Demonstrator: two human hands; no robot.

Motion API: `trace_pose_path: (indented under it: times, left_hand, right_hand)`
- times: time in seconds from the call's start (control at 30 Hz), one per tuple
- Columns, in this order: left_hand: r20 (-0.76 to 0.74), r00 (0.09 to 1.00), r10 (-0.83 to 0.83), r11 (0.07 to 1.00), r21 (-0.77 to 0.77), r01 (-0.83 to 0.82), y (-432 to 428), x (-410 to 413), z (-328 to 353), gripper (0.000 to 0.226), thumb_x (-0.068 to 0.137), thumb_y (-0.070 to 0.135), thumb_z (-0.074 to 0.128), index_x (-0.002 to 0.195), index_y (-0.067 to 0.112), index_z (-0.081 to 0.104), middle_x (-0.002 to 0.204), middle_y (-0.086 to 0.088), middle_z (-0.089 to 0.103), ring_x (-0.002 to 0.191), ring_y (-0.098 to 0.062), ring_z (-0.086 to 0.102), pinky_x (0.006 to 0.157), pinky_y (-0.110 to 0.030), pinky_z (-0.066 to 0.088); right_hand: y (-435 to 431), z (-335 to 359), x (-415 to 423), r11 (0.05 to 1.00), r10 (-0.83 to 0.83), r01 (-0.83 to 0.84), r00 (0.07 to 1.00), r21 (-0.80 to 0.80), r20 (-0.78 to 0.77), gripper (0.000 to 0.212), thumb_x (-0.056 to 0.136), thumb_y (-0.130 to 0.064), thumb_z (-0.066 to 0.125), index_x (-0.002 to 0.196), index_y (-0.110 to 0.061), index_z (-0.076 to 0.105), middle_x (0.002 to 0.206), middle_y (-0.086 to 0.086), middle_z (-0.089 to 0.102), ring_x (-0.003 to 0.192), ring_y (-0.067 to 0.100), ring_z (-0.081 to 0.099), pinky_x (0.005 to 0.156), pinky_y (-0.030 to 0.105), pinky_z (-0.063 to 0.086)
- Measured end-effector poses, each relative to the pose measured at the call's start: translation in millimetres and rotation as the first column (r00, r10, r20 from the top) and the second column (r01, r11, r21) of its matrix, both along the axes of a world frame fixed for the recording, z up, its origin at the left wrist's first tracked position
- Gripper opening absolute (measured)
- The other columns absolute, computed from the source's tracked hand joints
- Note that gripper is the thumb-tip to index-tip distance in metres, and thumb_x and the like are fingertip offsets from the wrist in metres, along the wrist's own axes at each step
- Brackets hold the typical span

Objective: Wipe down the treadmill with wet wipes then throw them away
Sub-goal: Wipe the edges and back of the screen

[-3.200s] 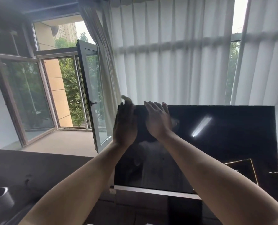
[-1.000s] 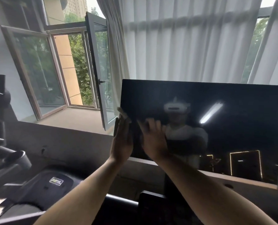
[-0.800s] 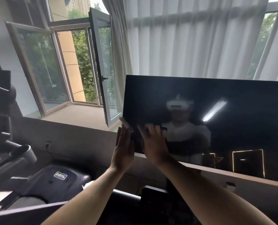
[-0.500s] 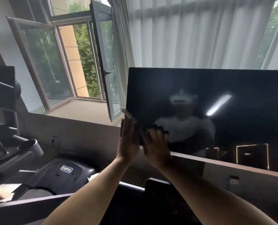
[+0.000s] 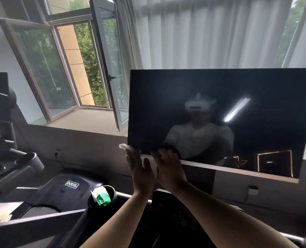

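Head view had both bare forearms entering from the bottom edge, elbows cut off. Between them, low in the frame, the treadmill console (image 5: 175, 212) was a dark panel whose markings could not be read. Left of it, a cup holder (image 5: 113, 192) held a green and white packet (image 5: 102, 196), its print too small to make out.

Above, near the frame's middle, the left grip (image 5: 139, 174) stood edge-on, straight fingers reaching up to the lower left corner of the screen (image 5: 220, 113). The wet wipe (image 5: 124, 146) was mostly hidden. Only a small white crumpled tip showed past those fingertips, just off that corner, pointing toward the frame's left. How the rest of it lay could not be told. The right grip (image 5: 168, 169) lay flat over the screen's bottom edge, fingers spread and pressing, with nothing visible in it.

The screen was a glossy black rectangle with a pale strip along its bottom. Its long axis ran left to right, and the frame's right edge cut it off. Its glass reflected a person in a white headset and a light tube.

At lower left, blurred, sat a second machine's black cover (image 5: 71, 184). Beyond stood an open window (image 5: 102, 68) and pale curtains (image 5: 211, 33).
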State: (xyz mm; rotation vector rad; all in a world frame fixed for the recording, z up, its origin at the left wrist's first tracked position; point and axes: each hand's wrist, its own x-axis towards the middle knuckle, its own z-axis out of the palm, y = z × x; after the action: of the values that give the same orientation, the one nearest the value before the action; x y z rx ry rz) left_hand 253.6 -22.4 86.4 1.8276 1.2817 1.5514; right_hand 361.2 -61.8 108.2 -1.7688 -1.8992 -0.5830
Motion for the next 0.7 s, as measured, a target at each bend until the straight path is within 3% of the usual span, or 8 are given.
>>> trace_pose_path:
  times: [0.1, 0.2, 0.33, 0.43, 0.47, 0.53, 0.63, 0.7]
  left_hand:
    - [0.157, 0.988, 0.012, 0.985, -0.172, 0.015, -20.6, 23.6, 13.7, 0.078, 0.101, 0.0, 0.048, 0.157, 0.038, 0.008, 0.169, -0.001, -0.012, 0.154, -0.015, 0.008, 0.12, -0.033, 0.024]
    - [0.249, 0.967, 0.053, 0.967, -0.255, 0.013, -31.1, 38.6, 26.2, 0.064, 0.1, -0.002, 0.047, 0.157, 0.018, 0.025, 0.169, -0.01, -0.003, 0.145, -0.007, 0.016, 0.106, -0.017, 0.023]
    - [0.296, 0.952, 0.078, 0.946, -0.323, 0.023, -20.3, 34.9, 22.3, 0.051, 0.102, 0.006, 0.045, 0.151, 0.017, 0.042, 0.157, -0.018, 0.036, 0.145, -0.033, 0.035, 0.115, -0.043, 0.034]
    - [0.274, 0.956, 0.103, 0.948, -0.317, -0.011, -13.5, 17.5, 14.9, 0.05, 0.104, 0.01, 0.042, 0.153, 0.02, 0.042, 0.151, -0.011, 0.05, 0.137, -0.03, 0.047, 0.107, -0.034, 0.038]
    - [0.298, 0.945, 0.138, 0.939, -0.344, -0.028, -12.2, 13.2, 16.6, 0.047, 0.105, 0.013, 0.042, 0.151, 0.021, 0.045, 0.145, -0.01, 0.056, 0.131, -0.029, 0.052, 0.099, -0.03, 0.039]
    - [0.343, 0.92, 0.188, 0.923, -0.381, -0.046, -7.8, 10.7, 19.7, 0.04, 0.105, 0.023, 0.043, 0.144, 0.023, 0.055, 0.13, -0.011, 0.067, 0.119, -0.031, 0.06, 0.09, -0.034, 0.043]
    - [0.312, 0.932, 0.186, 0.927, -0.371, -0.06, -12.9, 15.4, 24.9, 0.036, 0.104, 0.022, 0.042, 0.134, 0.015, 0.061, 0.124, -0.013, 0.068, 0.115, -0.033, 0.063, 0.099, -0.044, 0.047]
    - [0.255, 0.955, 0.148, 0.919, -0.391, -0.038, -20.9, 22.4, 23.7, 0.032, 0.103, 0.011, 0.046, 0.131, 0.009, 0.06, 0.129, -0.015, 0.064, 0.118, -0.035, 0.061, 0.103, -0.043, 0.045]
  right_hand:
    - [-8.4, -2.1, 8.8, 0.999, 0.017, -0.017, 1.0, 0.037, 0.006, 0.06, 0.069, -0.026, 0.067, 0.128, -0.019, 0.062, 0.111, 0.004, 0.06, 0.098, 0.026, 0.058, 0.083, 0.036, 0.052]
    - [-13.7, -6.7, 17.5, 0.996, 0.043, -0.044, 0.999, 0.083, 0.012, 0.057, 0.067, -0.03, 0.082, 0.121, -0.021, 0.066, 0.107, 0.003, 0.062, 0.094, 0.025, 0.058, 0.081, 0.035, 0.053]
    - [-18.8, -7.5, 23.9, 0.992, -0.066, 0.067, 0.998, 0.104, -0.013, 0.06, 0.062, -0.023, 0.085, 0.12, -0.025, 0.069, 0.112, 0.0, 0.063, 0.104, 0.029, 0.048, 0.089, 0.044, 0.05]
    - [-21.3, -6.2, 31.0, 0.987, -0.097, 0.096, 0.995, 0.125, -0.004, 0.063, 0.059, -0.011, 0.081, 0.119, -0.028, 0.069, 0.112, -0.002, 0.062, 0.106, 0.029, 0.043, 0.092, 0.045, 0.033]
    - [-22.5, -7.2, 33.2, 0.99, -0.082, 0.082, 0.997, 0.119, -0.008, 0.065, 0.059, -0.009, 0.08, 0.12, -0.028, 0.068, 0.112, -0.002, 0.062, 0.106, 0.029, 0.044, 0.092, 0.044, 0.031]
    - [-25.5, -10.2, 35.3, 0.993, -0.053, 0.055, 0.998, 0.102, -0.023, 0.067, 0.062, -0.007, 0.079, 0.125, -0.028, 0.067, 0.115, -0.002, 0.062, 0.108, 0.029, 0.045, 0.094, 0.043, 0.033]
    - [-28.8, -13.1, 34.9, 0.995, -0.033, 0.039, 0.997, 0.086, -0.071, 0.066, 0.064, -0.006, 0.077, 0.126, -0.025, 0.067, 0.12, -0.001, 0.063, 0.111, 0.029, 0.045, 0.096, 0.043, 0.04]
    - [-29.5, -13.4, 36.0, 0.995, -0.023, 0.031, 0.996, 0.092, -0.084, 0.066, 0.063, -0.004, 0.078, 0.125, -0.024, 0.067, 0.121, 0.0, 0.063, 0.113, 0.031, 0.049, 0.099, 0.041, 0.033]
